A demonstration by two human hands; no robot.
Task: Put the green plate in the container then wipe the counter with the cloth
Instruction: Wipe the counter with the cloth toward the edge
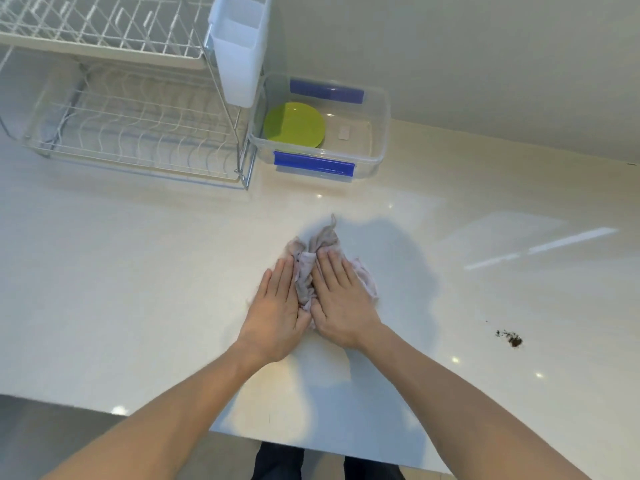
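Observation:
The green plate (294,125) lies flat in the left half of the clear container (379,133) with blue clips, at the back of the white counter (138,289). A crumpled pale pink-grey cloth (306,271) rests on the counter's middle. My left hand (277,306) and my right hand (341,299) lie side by side, palms down, both pressing on the cloth. Bunched cloth shows between the hands, beyond the fingertips and at the right hand's outer edge; the rest is hidden under the palms.
A white two-tier wire dish rack (131,133) with a white plastic cutlery holder (239,50) stands at the back left, beside the container. A small patch of dark crumbs (510,338) lies on the counter to the right. The counter's front edge runs near my body.

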